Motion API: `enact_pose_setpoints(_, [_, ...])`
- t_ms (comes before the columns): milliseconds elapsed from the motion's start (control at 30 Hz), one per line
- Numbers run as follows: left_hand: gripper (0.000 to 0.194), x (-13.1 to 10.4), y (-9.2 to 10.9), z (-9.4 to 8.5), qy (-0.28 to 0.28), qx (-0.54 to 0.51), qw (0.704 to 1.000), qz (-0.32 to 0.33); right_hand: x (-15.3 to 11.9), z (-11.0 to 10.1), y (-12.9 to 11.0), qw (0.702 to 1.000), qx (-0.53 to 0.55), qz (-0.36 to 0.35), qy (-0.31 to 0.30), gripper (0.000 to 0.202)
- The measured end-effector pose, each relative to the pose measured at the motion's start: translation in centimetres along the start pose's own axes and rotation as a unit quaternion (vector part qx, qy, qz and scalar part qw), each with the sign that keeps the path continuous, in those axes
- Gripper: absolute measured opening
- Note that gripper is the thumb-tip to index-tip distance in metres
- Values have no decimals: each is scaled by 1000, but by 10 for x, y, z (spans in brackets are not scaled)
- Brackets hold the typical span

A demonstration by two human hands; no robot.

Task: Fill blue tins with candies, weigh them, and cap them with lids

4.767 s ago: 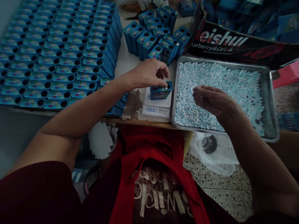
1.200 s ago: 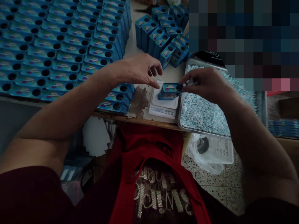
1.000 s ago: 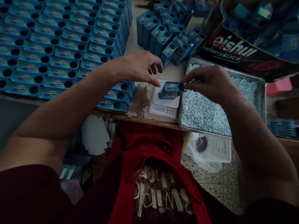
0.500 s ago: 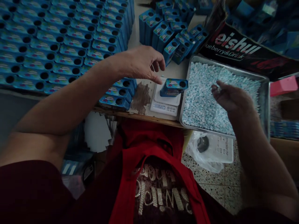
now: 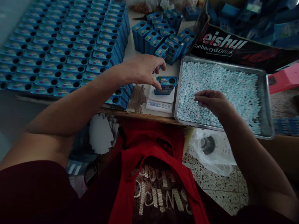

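A blue candy box (image 5: 165, 85) with a dark round hole in its top stands on a small white digital scale (image 5: 159, 106). My left hand (image 5: 146, 71) is at the box's left side, thumb and fingers apart; whether the thumb touches it I cannot tell. Over the pale blue and white candies (image 5: 233, 84) in a metal tray (image 5: 269, 102), my right hand (image 5: 213, 101) holds its thumb and fingertips pinched together. What lies between those fingertips is hidden or too small to make out.
Rows of blue boxes (image 5: 77, 46) fill the table's left side. Several loose ones (image 5: 153, 39) stand behind the scale. A black printed carton (image 5: 224, 46) full of blue boxes is behind the tray. Below the table edge sits a white basket with a plastic bag (image 5: 210, 155).
My right hand has moved left over the tray, and its fingers have closed into a pinch. My left hand's thumb is now nearer the box. The scale's digits have changed.
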State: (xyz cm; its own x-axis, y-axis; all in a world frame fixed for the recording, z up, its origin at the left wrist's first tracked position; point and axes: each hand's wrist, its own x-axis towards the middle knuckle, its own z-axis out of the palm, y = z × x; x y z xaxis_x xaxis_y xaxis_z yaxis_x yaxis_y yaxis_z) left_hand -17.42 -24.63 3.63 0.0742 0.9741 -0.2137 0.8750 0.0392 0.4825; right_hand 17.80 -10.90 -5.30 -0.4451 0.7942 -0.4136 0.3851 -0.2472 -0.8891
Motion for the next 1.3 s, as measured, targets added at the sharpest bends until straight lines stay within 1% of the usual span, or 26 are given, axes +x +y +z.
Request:
enact_pose_setpoints(100, [115,-1,-1,5,-1,-2,1000,-10,0,-1,-1,1000,3,-17,0,47])
enact_pose_setpoints(200, [120,0,-5,10,-6,9,1000,-17,-2,-3,-1,1000,24,-17,5,43])
enact_pose_setpoints(333, [113,2,-14,15,2,10,1000,-13,-4,-3,-1,998,57,-17,0,42])
enact_pose_setpoints(400, [109,5,-15,17,5,2,1000,-7,-4,1,-7,998,61,-21,2,40])
enact_pose_setpoints(500, [102,9,-13,19,1,9,1000,-16,-1,16,-26,997,50,-50,-10,34])
enact_pose_setpoints(567, [97,12,-11,19,-3,14,1000,-25,3,30,-44,995,23,-90,-31,29])
enact_pose_setpoints(633, [94,14,-14,18,-5,8,1000,-15,8,46,-66,988,-25,-141,-58,23])
enact_pose_setpoints(767, [91,15,-35,17,-3,-9,1000,11,15,71,-102,957,-155,-226,-92,22])
enact_pose_setpoints(900, [89,12,-56,15,-1,-17,1000,9,13,87,-122,900,-304,-297,-94,23])
enact_pose_setpoints(1000, [86,10,-62,14,-4,-23,1000,15,9,96,-128,867,-386,-305,-75,27])
enact_pose_setpoints(1067, [85,9,-63,12,-9,-28,999,18,7,99,-128,856,-425,-291,-53,34])
enact_pose_setpoints(1100, [86,8,-63,11,-11,-32,999,19,8,99,-128,857,-427,-286,-46,37])
enact_pose_setpoints(1167, [91,7,-62,9,-13,-42,999,18,10,98,-125,872,-393,-287,-50,39])
enact_pose_setpoints(1233, [98,6,-61,8,-19,-54,998,13,15,95,-122,891,-343,-290,-69,34])
enact_pose_setpoints(1300, [104,5,-60,7,-31,-65,997,10,18,93,-119,901,-311,-291,-86,29])
